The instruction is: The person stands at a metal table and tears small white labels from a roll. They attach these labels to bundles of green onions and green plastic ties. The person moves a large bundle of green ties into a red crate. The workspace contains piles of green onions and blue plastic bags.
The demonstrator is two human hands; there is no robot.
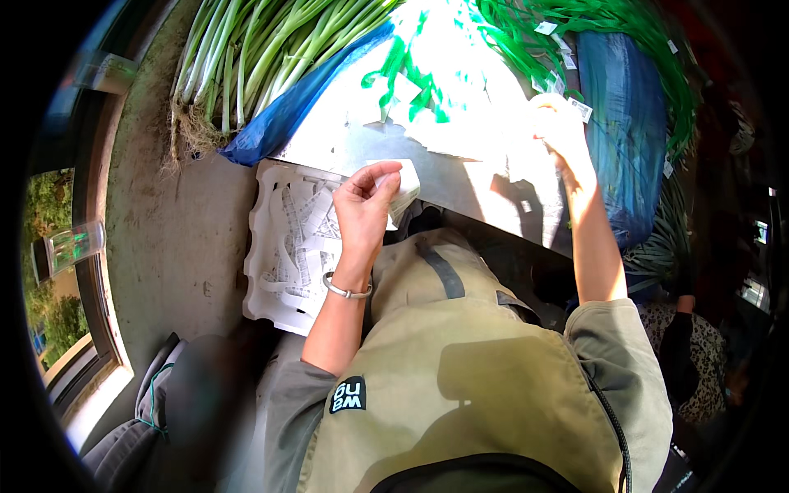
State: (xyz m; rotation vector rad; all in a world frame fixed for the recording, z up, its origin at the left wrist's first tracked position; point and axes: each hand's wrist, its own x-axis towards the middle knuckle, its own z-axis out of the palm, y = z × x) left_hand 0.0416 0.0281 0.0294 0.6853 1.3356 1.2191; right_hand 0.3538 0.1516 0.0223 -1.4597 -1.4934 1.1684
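Observation:
My left hand (363,200) pinches a curled strip of white paper labels (405,191) between thumb and forefinger, just over the near edge of the metal table (444,175). To the right, in glaring sunlight, my right hand (562,132) hovers over the table with its fingers curled. A small printed white tag (580,110) shows right beside its fingers; the glare hides whether they hold anything. Green ties (422,86) with white tags lie across the middle of the table. More green ties (524,43) with tags are bunched beyond my right hand.
Long green onions with roots (246,68) lie on a blue plastic sheet (265,132) at the upper left. A white foam box (256,271) holds used label strips (302,246). Blue plastic wrapping (622,135) bounds the right side. Another person's patterned garment (706,363) appears at far right.

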